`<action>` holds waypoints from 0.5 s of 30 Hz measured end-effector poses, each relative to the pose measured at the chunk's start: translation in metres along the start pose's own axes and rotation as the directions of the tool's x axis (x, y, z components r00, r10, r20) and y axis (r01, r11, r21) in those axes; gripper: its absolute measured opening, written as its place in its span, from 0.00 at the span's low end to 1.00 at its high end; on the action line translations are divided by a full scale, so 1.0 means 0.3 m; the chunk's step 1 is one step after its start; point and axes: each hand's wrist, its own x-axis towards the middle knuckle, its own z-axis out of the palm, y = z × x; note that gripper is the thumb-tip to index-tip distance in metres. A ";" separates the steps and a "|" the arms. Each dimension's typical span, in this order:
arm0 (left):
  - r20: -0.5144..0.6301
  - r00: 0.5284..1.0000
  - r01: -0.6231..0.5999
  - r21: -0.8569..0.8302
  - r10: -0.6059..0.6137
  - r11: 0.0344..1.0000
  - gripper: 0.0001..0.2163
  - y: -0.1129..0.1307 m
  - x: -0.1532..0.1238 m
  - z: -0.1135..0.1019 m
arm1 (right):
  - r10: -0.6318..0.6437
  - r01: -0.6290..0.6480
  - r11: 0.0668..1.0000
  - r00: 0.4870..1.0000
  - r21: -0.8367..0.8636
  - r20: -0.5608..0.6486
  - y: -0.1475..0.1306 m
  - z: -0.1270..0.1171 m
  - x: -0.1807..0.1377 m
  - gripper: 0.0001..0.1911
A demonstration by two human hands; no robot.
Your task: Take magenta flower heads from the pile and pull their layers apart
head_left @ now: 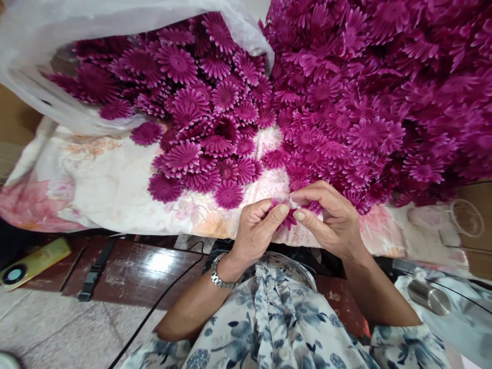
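Note:
My left hand (258, 224) and my right hand (331, 215) meet at the near edge of a cloth-covered surface, both pinched around a small magenta plastic flower (287, 219). Only bits of its petals show between the fingers. A metal watch (220, 277) is on my left wrist. Just beyond my hands lies a spread of loose magenta daisy-shaped flowers (215, 138), spilling from a clear plastic bag (77, 31). A much larger heap of magenta flowers (384, 87) fills the right and far side.
The flowers lie on a pale floral cloth (84, 179). Below it is a dark red wooden ledge (142, 266) with a black strap and cable. A yellow phone (34, 264) lies at left, a steel cylinder (428, 297) at right, a clear plastic ring (467, 218) near it.

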 end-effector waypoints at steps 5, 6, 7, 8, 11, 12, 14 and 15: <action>0.003 0.999 0.049 0.001 -0.049 0.999 0.22 -0.011 -0.005 0.003 | -0.046 0.040 0.997 0.994 0.068 0.098 0.001 0.008 0.010 0.03; -0.001 0.998 0.058 -0.009 -0.058 0.998 0.23 -0.013 -0.007 0.002 | -0.040 0.032 0.996 0.994 0.078 0.103 0.003 0.012 0.009 0.03; -0.005 0.998 0.070 -0.027 -0.070 0.997 0.23 -0.014 -0.009 0.000 | -0.032 0.025 0.997 0.994 0.078 0.102 0.005 0.015 0.006 0.03; -0.006 0.996 0.089 -0.049 -0.089 0.995 0.23 -0.015 -0.011 -0.002 | -0.026 0.019 0.998 0.995 0.067 0.097 0.007 0.017 0.003 0.03; -0.002 0.985 0.173 -0.101 -0.174 0.980 0.23 -0.011 -0.014 -0.008 | -0.012 0.011 1.000 0.997 0.009 0.075 0.011 0.022 -0.008 0.02; -0.002 0.983 0.180 -0.105 -0.181 0.978 0.23 -0.008 -0.014 -0.009 | -0.012 0.012 1.000 0.997 -0.002 0.074 0.012 0.023 -0.011 0.02; -0.009 0.990 0.136 -0.098 -0.138 0.986 0.21 -0.002 -0.014 -0.010 | -0.019 0.020 1.000 0.997 -0.011 0.075 0.012 0.023 -0.015 0.02; -0.022 0.994 0.100 -0.098 -0.103 0.990 0.20 0.001 -0.013 -0.010 | -0.026 0.027 1.000 0.997 -0.015 0.072 0.011 0.023 -0.016 0.02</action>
